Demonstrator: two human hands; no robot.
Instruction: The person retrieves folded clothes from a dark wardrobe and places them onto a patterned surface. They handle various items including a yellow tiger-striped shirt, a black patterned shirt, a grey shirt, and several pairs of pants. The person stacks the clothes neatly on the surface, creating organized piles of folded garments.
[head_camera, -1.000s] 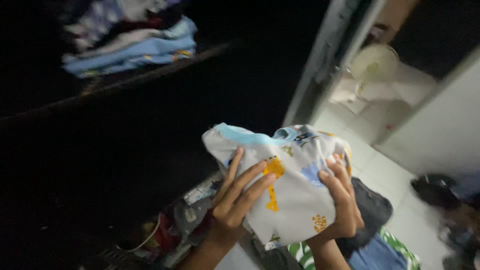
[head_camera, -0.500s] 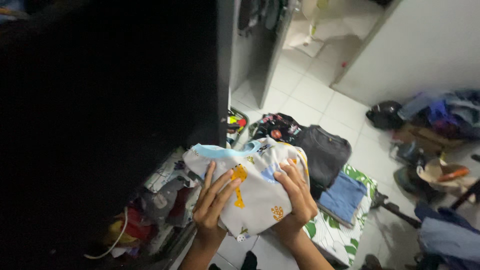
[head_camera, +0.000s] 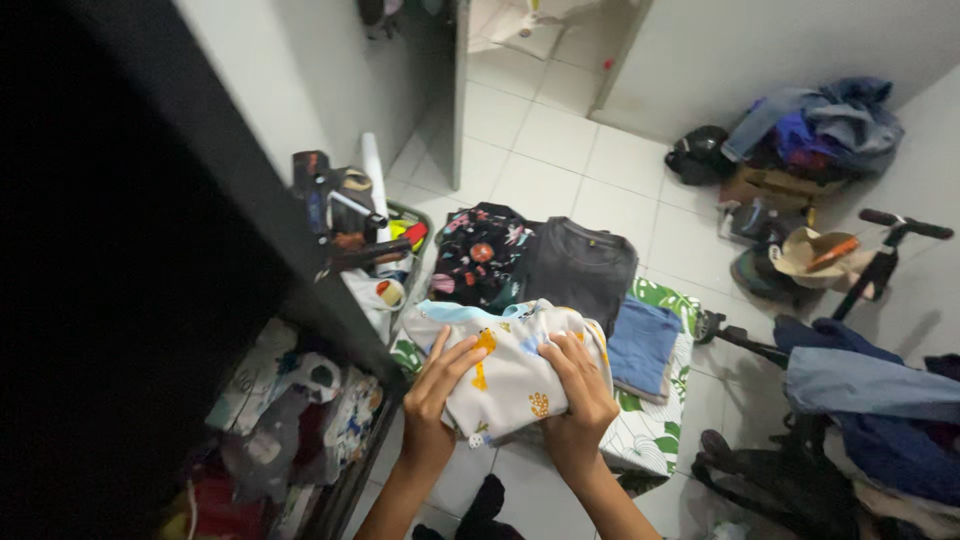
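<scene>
Both my hands grip a folded white child's garment (head_camera: 505, 375) printed with orange giraffes and trimmed in light blue. My left hand (head_camera: 436, 395) holds its left side with fingers spread over the cloth. My right hand (head_camera: 575, 385) clasps its right side. I hold the garment above a leaf-print mat (head_camera: 655, 435) on the tiled floor, beside a dark open cabinet (head_camera: 150, 300).
On the mat lie a folded dark grey top (head_camera: 580, 265), a black patterned garment (head_camera: 480, 255) and a folded blue cloth (head_camera: 642, 345). The cabinet's lower shelf holds crumpled clothes (head_camera: 290, 415). A clothes heap (head_camera: 815, 120), a hat (head_camera: 810, 250) and a scooter handle (head_camera: 895, 235) crowd the right.
The view has swung down from the dark cabinet shelves to the floor. Both hands have lowered the giraffe garment toward the mat, keeping the same grip.
</scene>
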